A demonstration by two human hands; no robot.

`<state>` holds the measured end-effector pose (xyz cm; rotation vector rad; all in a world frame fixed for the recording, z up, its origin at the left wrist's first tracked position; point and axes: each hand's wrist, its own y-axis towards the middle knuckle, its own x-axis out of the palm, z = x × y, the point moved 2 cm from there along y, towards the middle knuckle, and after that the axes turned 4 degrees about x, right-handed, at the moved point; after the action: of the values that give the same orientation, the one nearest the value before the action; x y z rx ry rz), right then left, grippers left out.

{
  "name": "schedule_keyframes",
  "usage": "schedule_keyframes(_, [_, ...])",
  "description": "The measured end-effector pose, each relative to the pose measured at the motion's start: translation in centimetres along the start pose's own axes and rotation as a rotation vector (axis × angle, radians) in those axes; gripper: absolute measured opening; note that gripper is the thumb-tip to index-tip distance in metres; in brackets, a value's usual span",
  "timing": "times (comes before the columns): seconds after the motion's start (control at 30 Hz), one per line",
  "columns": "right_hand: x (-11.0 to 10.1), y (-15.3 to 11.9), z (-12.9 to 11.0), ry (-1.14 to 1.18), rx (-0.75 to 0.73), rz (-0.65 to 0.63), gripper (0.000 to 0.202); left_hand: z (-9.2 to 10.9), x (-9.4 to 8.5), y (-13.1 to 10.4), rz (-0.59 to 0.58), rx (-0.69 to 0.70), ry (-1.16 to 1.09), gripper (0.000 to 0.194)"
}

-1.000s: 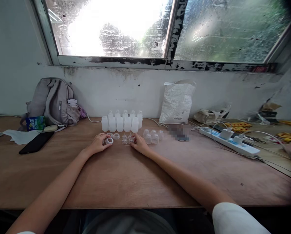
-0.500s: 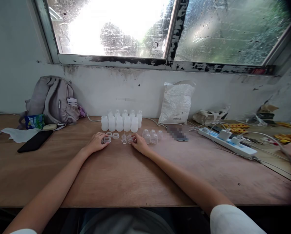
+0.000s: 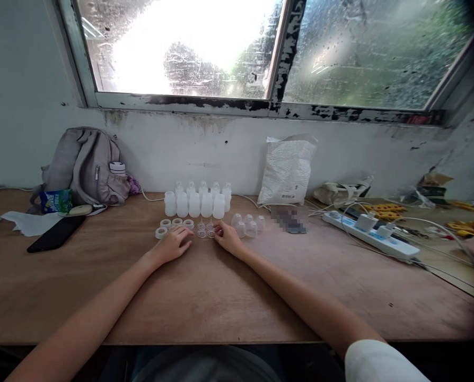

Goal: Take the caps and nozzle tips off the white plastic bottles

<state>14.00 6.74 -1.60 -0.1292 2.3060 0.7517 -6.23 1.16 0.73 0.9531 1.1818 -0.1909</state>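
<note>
Between phone and power strip, rings

The 1 camera, worn on the person's head, faces forward and down across the tabletop. Its wide view takes in the near edge below, the left hand and right hand at mid-distance near centre, and the wall and window beyond.

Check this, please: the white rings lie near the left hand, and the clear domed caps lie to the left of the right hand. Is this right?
One detail is wrong: the clear domed caps lie to the right of the right hand, as the head view shows. The white rings do lie near the left hand.
</note>
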Motion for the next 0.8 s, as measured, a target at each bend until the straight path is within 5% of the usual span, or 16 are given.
schedule_keyframes(0.27, [-1.1, 0.2, -1.0, 0.023, -0.002, 0.095, 0.014, 2.2, 0.5, 0.3, -0.085, 0.032, -0.083, 0.021])
schedule_keyframes(0.47, [-6.1, 6.5, -0.8, -0.027, 0.022, 0.440, 0.023, 1.7, 0.5, 0.2, -0.095, 0.006, -0.087, 0.020])
schedule_keyframes(0.63, [-7.4, 12.4, 2.2, -0.142, 0.090, 0.310, 0.039, 1.7, 0.4, 0.2, -0.080, 0.010, -0.099, 0.020])
schedule_keyframes(0.8, [-6.6, 13.3, 4.5, -0.139, 0.126, 0.299, 0.033, 1.8, 0.3, 0.2, -0.066, 0.007, -0.120, 0.020])
